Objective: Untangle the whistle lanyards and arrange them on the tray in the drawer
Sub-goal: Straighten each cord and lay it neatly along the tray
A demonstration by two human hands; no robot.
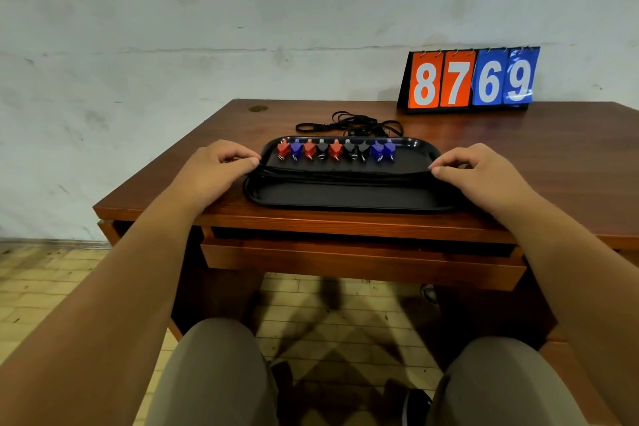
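From the head camera, a black oval tray [345,201] sits at the middle of the frame, on the near part of a brown wooden desk [560,149]. Nine whistles [336,150] stand in a row along the tray's far rim. From left to right they are red, blue, red, black, red, black, black, blue, blue. Black lanyards [345,174] run from side to side across the middle of the tray. Just behind the tray, a loose tangle of black cord [349,124] lies on the desk.

The left hand [221,166] is at the tray's left end. Its fingers are curled and the thumb tip reaches the rim where the cords cross it. The right hand [480,173] mirrors it at the right end, fingers curled, thumb tip at the rim. I cannot tell whether either hand pinches the rim, the cords, or only touches them.

Below the desk's front edge, the drawer [363,256] shows a dark gap above its front. At the upper right a flip scoreboard [470,79] reads 8769, against a pale wall [207,28]. The person's knees [214,373] fill the bottom of the frame, over a tiled floor [41,287].
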